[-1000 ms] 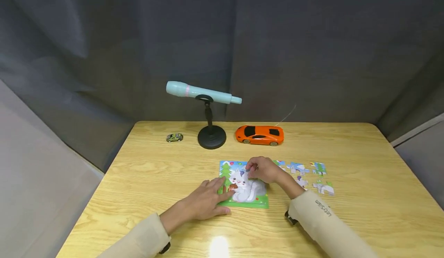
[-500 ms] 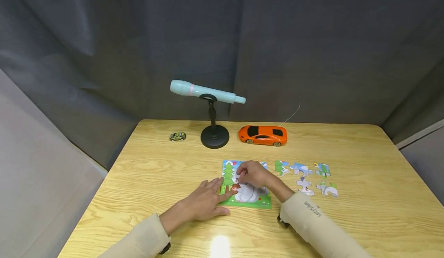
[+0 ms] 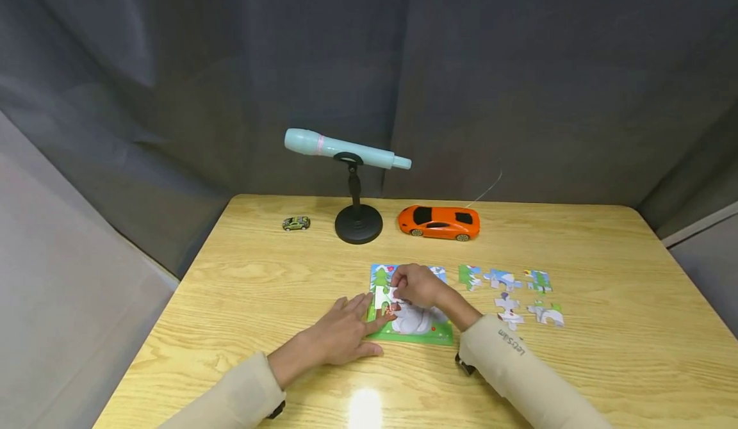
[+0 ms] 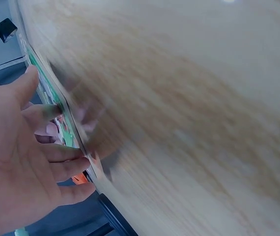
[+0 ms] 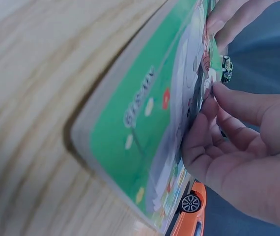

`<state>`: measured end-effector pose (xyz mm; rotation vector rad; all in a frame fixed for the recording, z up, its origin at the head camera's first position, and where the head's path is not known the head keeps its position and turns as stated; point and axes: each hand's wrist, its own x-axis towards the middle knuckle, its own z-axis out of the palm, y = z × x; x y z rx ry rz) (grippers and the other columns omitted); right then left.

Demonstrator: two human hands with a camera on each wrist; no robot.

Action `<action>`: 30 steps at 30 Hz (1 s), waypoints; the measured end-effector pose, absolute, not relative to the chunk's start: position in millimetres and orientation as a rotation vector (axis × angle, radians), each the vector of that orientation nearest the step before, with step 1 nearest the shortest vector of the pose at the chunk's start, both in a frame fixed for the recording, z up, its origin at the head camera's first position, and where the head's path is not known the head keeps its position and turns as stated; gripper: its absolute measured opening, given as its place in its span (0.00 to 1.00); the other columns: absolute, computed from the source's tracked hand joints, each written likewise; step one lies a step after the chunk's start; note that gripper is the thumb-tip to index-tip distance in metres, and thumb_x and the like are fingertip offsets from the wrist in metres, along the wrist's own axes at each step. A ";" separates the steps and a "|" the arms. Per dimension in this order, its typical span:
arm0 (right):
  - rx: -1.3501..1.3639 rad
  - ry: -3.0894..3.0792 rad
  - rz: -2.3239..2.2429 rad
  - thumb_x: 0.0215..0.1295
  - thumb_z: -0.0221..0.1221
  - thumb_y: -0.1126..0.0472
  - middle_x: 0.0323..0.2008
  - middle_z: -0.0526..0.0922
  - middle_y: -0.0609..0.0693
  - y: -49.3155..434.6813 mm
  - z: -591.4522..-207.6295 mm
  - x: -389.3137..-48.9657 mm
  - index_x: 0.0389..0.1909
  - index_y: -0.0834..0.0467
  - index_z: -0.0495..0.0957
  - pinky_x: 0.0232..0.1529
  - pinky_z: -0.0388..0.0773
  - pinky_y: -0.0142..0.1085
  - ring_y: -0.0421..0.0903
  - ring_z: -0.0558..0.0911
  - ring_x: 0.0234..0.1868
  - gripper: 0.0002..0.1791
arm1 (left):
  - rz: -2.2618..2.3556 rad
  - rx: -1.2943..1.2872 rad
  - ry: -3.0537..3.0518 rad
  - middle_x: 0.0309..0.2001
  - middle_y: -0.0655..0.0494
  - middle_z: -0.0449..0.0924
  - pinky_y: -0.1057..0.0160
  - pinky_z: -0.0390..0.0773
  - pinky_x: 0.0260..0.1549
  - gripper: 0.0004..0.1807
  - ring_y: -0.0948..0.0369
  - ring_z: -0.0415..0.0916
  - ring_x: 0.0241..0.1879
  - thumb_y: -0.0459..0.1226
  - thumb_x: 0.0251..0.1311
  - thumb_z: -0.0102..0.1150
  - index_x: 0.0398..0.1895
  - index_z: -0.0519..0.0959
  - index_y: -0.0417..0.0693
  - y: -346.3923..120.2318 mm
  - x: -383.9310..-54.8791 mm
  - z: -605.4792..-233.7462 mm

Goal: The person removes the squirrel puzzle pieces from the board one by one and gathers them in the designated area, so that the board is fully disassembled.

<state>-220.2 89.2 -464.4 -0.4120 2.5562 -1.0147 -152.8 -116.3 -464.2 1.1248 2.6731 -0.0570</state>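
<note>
A puzzle board with a squirrel picture and green lower border lies flat on the table. My left hand rests along its left edge, fingers spread and fairly straight, fingertips over the picture. Over the board's upper left part, my right hand pinches a jigsaw piece between thumb and fingertips. The right wrist view shows the thumb and fingertips meeting close over the picture, hiding much of the piece. To the right of the board lie several loose jigsaw pieces.
Behind the board stand an orange toy car with a thin antenna and a light-blue microphone on a black stand. A small green toy car sits at the back left. A dark curtain hangs behind the table.
My right hand has moved left across the board, and the jigsaw piece now shows over the tree and squirrel's face. My left hand stays in place. The head view has shifted slightly.
</note>
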 end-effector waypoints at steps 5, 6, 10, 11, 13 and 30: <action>-0.436 2.523 -1.074 0.59 0.59 0.70 0.22 0.74 0.49 91.1 -462.3 -221.4 0.33 0.62 0.77 0.21 0.68 0.29 0.40 0.71 0.19 0.02 | -0.068 1.104 2.671 0.73 0.38 0.50 0.43 0.61 0.65 0.33 0.48 0.51 0.73 0.62 0.66 0.38 0.72 0.56 0.66 -114.0 -152.6 -461.1; -0.442 2.519 -1.083 0.58 0.59 0.70 0.22 0.75 0.49 91.3 -462.0 -221.4 0.33 0.62 0.77 0.21 0.68 0.29 0.40 0.71 0.19 0.02 | -0.070 1.097 2.670 0.73 0.38 0.50 0.43 0.61 0.65 0.33 0.48 0.52 0.73 0.62 0.65 0.38 0.73 0.56 0.67 -113.4 -152.5 -460.4; -0.441 2.511 -1.096 0.58 0.58 0.70 0.21 0.75 0.49 91.6 -461.5 -221.3 0.33 0.63 0.76 0.21 0.68 0.29 0.40 0.70 0.19 0.03 | -0.069 1.082 2.665 0.73 0.37 0.49 0.43 0.63 0.64 0.34 0.48 0.53 0.72 0.63 0.65 0.38 0.72 0.57 0.66 -111.4 -152.2 -458.5; -0.438 2.512 -1.096 0.58 0.58 0.70 0.21 0.75 0.49 91.7 -461.5 -221.2 0.33 0.63 0.76 0.21 0.69 0.29 0.40 0.71 0.19 0.03 | -0.060 1.079 2.662 0.73 0.37 0.49 0.43 0.62 0.64 0.34 0.48 0.52 0.73 0.63 0.64 0.39 0.72 0.57 0.66 -110.9 -152.2 -458.1; -0.430 2.507 -1.098 0.58 0.58 0.70 0.21 0.76 0.49 91.5 -461.6 -221.1 0.33 0.63 0.77 0.21 0.69 0.29 0.40 0.71 0.19 0.03 | -0.054 1.080 2.659 0.73 0.38 0.49 0.43 0.61 0.65 0.34 0.49 0.50 0.73 0.63 0.64 0.39 0.72 0.57 0.66 -110.5 -152.3 -457.7; -0.478 2.442 -1.213 0.62 0.56 0.70 0.24 0.75 0.53 138.9 -443.6 -216.8 0.37 0.66 0.75 0.26 0.68 0.33 0.44 0.71 0.24 0.04 | 0.011 1.133 2.629 0.76 0.47 0.46 0.43 0.60 0.66 0.36 0.53 0.48 0.75 0.63 0.64 0.40 0.72 0.59 0.58 -109.1 -153.2 -457.4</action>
